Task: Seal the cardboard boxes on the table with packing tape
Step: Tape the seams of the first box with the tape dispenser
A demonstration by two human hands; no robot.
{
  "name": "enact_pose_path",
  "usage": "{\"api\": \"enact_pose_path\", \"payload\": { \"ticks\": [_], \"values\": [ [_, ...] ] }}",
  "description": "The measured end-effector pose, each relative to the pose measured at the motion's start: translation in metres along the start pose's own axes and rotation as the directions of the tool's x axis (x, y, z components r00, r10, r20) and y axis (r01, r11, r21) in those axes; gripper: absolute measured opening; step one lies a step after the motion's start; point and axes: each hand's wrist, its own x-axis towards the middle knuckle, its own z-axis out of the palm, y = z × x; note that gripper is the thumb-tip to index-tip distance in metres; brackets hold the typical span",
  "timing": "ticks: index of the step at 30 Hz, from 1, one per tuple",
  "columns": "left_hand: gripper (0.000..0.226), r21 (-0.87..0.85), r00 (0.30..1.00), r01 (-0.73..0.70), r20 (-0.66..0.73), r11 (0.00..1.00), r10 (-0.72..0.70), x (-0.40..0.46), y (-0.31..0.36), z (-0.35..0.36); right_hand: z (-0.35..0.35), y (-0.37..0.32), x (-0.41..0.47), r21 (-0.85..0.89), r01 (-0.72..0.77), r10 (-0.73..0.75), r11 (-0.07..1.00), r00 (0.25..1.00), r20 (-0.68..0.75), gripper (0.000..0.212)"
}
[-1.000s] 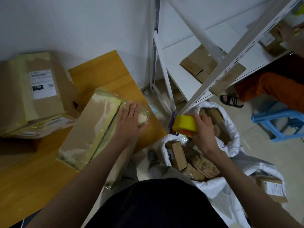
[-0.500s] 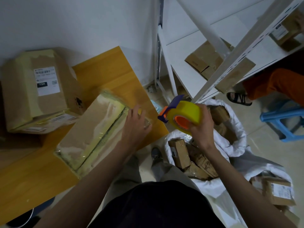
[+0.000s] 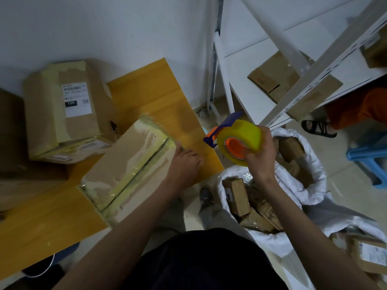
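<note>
A flat cardboard box [image 3: 125, 164] with yellowish tape along its seam and edges lies tilted on the orange wooden table [image 3: 159, 97]. My left hand [image 3: 185, 162] presses on the box's right end, fingers curled over its edge. My right hand [image 3: 260, 151] holds a yellow roll of packing tape [image 3: 238, 139] with an orange core and a purple cutter, raised in the air just right of the table's corner. A larger taped box [image 3: 69, 105] with a white label stands at the table's back left.
A white sack [image 3: 299, 170] full of small cardboard parcels sits on the floor by my right arm. White metal shelving [image 3: 303, 65] with boxes stands behind it. Another person's orange trousers, a sandalled foot [image 3: 318, 127] and a blue stool [image 3: 368, 158] are at the right.
My right hand has lifted the tape roll from above the sack up and towards the table's corner. My left hand has slid from the box's top to its right end.
</note>
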Motion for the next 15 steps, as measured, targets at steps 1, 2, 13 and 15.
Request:
{"api": "enact_pose_path", "payload": {
  "ticks": [1, 2, 13, 15],
  "values": [
    [0.027, -0.014, 0.999, 0.038, 0.017, 0.999, -0.038, 0.002, 0.003, -0.002, 0.001, -0.001, 0.000, 0.001, -0.004, 0.004, 1.000, 1.000, -0.006, 0.069],
    [0.028, -0.027, 0.997, 0.071, 0.029, 0.997, -0.070, 0.004, 0.005, -0.003, 0.002, -0.003, 0.001, 0.001, -0.007, 0.007, 1.000, 1.000, -0.011, 0.070],
    [0.026, -0.073, 0.993, 0.040, -0.110, 0.997, -0.048, 0.008, -0.078, -0.033, 0.015, -0.017, 0.000, 0.069, -0.018, 0.019, 0.997, 1.000, -0.019, 0.066],
    [0.033, 0.003, 0.995, -0.071, -0.065, 0.997, 0.071, 0.009, -0.101, -0.040, 0.020, -0.022, 0.000, 0.091, -0.025, 0.025, 0.996, 1.000, -0.003, 0.068]
  ]
}}
